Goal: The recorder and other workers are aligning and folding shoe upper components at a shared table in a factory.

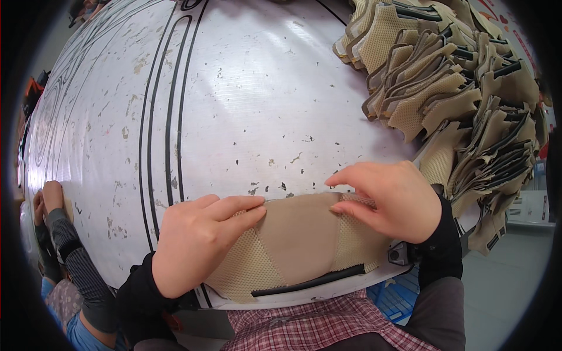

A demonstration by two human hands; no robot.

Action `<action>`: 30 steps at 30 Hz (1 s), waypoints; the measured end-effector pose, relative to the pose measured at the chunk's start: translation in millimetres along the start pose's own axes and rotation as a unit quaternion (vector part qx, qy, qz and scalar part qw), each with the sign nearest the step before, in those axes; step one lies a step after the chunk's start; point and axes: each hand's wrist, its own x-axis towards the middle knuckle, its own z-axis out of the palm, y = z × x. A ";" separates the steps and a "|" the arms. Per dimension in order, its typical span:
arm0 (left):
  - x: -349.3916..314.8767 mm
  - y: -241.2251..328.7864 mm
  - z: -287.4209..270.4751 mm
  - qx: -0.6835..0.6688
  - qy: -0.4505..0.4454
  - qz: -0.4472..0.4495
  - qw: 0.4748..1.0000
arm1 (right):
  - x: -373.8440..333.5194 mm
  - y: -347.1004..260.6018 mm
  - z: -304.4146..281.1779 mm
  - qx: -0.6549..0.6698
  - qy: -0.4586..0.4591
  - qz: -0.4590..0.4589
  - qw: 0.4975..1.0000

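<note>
Beige fabric makes up the flat piece (301,234) at the lower centre of the frame, lying on the table close to its near edge. Its middle panel is smooth and pinkish tan, set between two cream mesh panels, with slanting seams where they meet. Along its lower edge runs a narrow black strip (316,281).

On the piece's left side, the left hand (199,237) lies palm down, its fingers stretched together over the upper left corner of the middle panel; I cannot tell whether its thumb grips from beneath. At the upper right, the right hand (395,199) has index finger and thumb spread apart, the thumb tip resting on the fabric by the right seam and the index finger just beyond the top edge, with no clasp between them. Both wrists wear dark cuffs. A small grey fitting (399,254) sits just below the right hand.

Beneath everything, the white table (257,117) is scuffed and chipped, with long black cord-like lines (168,128) running down its left half. Heaped beige pieces (433,76) with black edging fill the upper right of the frame. At the far left, another person's hand (52,196) rests at the table's edge. A red checked garment (304,327) shows at bottom centre, beside a blue crate (392,301).
</note>
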 end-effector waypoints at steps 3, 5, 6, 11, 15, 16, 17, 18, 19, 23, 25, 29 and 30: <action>-0.5 1.0 -3.0 0.007 -0.008 0.000 1.000 | -3.6 -8.7 -7.7 -0.012 -0.023 -0.016 1.000; -2.6 -0.6 -0.2 0.006 -0.007 0.000 1.000 | -4.2 -11.4 -5.8 -0.031 -0.048 -0.016 0.998; -4.1 -1.4 1.2 0.006 -0.007 0.000 1.000 | -3.5 -11.8 -3.0 -0.038 -0.056 -0.014 0.998; -1.7 1.3 -0.5 0.006 0.000 0.008 1.000 | -5.6 -5.3 2.6 -0.049 -0.041 -0.012 0.998; -1.9 0.9 -0.3 0.009 0.001 0.010 1.000 | -3.5 -1.5 4.2 -0.047 -0.029 -0.023 0.998; -1.7 0.5 0.0 0.009 0.001 0.011 1.000 | -3.0 -0.9 4.1 -0.046 -0.027 -0.024 0.998; -1.6 0.0 0.5 0.008 0.002 0.011 1.000 | -2.3 -0.5 4.2 -0.046 -0.027 -0.023 0.998; -1.4 -0.5 0.8 0.008 0.002 0.012 1.000 | -1.5 -0.2 4.3 -0.045 -0.026 -0.023 0.998; -1.5 -0.4 0.8 0.008 0.002 0.012 1.000 | -0.7 0.1 4.5 -0.043 -0.025 -0.022 0.999; -2.1 -0.9 0.4 0.007 0.002 0.011 1.000 | 3.3 1.6 5.7 -0.042 -0.042 -0.003 0.998; -2.2 -0.9 0.6 0.008 0.003 0.013 1.000 | 6.3 3.0 4.8 -0.024 -0.031 -0.016 0.999; -1.0 6.7 -7.2 -0.007 0.016 -0.024 1.000 | 1.9 6.8 3.8 0.015 0.054 -0.109 0.992; -1.0 9.7 -10.9 0.003 0.000 -0.052 0.999 | -3.6 5.7 2.8 0.025 0.059 -0.109 0.992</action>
